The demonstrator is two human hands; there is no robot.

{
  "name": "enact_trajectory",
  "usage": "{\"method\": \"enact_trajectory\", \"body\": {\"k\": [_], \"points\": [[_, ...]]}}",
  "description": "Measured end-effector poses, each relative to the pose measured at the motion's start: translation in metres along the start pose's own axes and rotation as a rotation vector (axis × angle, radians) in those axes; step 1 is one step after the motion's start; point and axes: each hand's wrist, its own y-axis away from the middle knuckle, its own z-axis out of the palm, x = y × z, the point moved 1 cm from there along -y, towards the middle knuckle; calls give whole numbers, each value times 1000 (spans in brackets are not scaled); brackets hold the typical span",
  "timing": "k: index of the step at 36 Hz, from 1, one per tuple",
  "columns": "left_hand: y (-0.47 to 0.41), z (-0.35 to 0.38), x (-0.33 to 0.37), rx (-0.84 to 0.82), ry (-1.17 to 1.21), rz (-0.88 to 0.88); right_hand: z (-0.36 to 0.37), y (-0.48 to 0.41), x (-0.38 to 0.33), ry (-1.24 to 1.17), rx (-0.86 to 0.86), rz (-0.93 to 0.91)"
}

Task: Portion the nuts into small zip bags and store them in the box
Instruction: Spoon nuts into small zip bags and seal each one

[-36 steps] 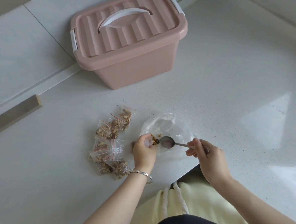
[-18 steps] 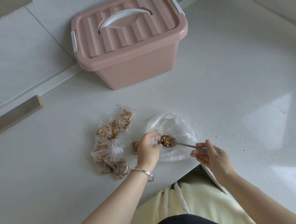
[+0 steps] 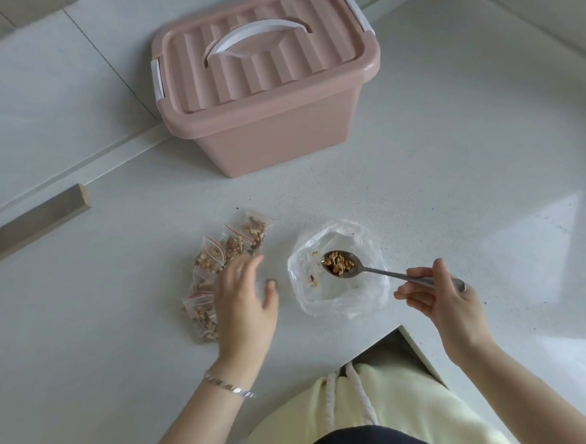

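A pink lidded box [image 3: 262,86] with a white handle stands closed at the back of the white counter. Several small zip bags [image 3: 225,253] filled with nuts lie in a pile left of centre. A large clear plastic bag [image 3: 335,270] lies flattened to their right, with a few nut crumbs inside. My right hand [image 3: 440,298] grips the handle of a metal spoon [image 3: 342,265] heaped with nuts, held over the clear bag. My left hand [image 3: 245,300] hovers with spread fingers over the near side of the zip-bag pile, holding nothing.
The counter edge [image 3: 371,344] cuts in just below the clear bag, with my lap in pale yellow beneath. A grey bar [image 3: 34,224] lies at the far left. A raised ledge [image 3: 75,170] runs behind the box.
My left hand let go of the clear bag's edge and moved left over the zip bags, fingers opening. The spoon went from empty to full of nuts and drew slightly right.
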Motion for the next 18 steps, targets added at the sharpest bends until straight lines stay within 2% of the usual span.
{"method": "enact_trajectory", "body": {"k": [4,7,14,16,18], "points": [[9,-14,-30,52,-85,-227,9,5,-4,11,-29,-21],[17,-14,-47,28,-92,-302,17,7,-5,22,-45,-21],[26,-7,-41,26,21,-279,26,11,-7,44,-49,-8],[24,-6,-38,30,46,-220,28,12,-7,47,-48,-7],[22,-4,-37,-33,76,-135,28,14,-8,48,-44,-8]]}}
